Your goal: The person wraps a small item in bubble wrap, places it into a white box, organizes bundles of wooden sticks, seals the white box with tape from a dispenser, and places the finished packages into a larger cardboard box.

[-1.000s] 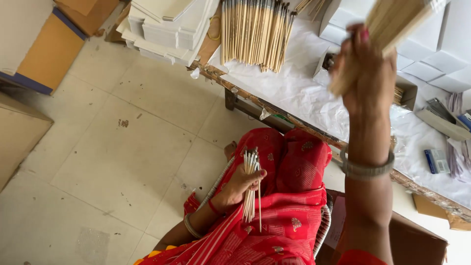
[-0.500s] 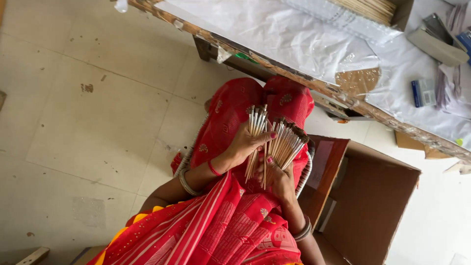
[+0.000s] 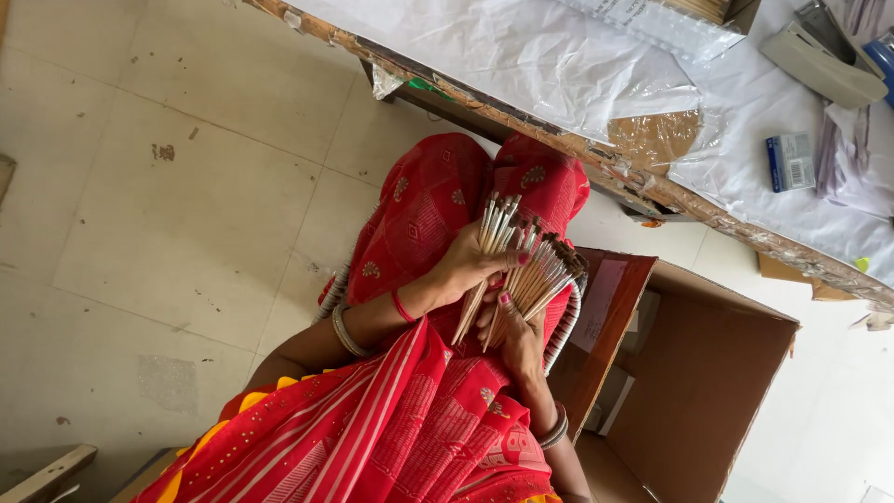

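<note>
My left hand (image 3: pixel 463 270) grips a small bunch of thin pale sticks (image 3: pixel 494 233) over my lap, which is covered in red patterned cloth (image 3: pixel 424 200). Just beside it, my right hand (image 3: pixel 515 337) holds a larger fanned bunch of thin sticks with dark tips (image 3: pixel 545 275). The two bunches touch and cross near my fingers. Metal bangles sit on both wrists, and the left wrist also has a red thread.
A worn-edged table (image 3: pixel 596 154) covered with white paper and clear plastic runs across the top right, with a small blue box (image 3: pixel 790 160) on it. An open brown cardboard box (image 3: pixel 708 373) stands at my right. Tiled floor (image 3: pixel 168 205) lies to the left.
My right hand came down from the table with a bunch of sticks and now meets the left hand over my lap. The view has tilted down from the table's stacked sticks.
</note>
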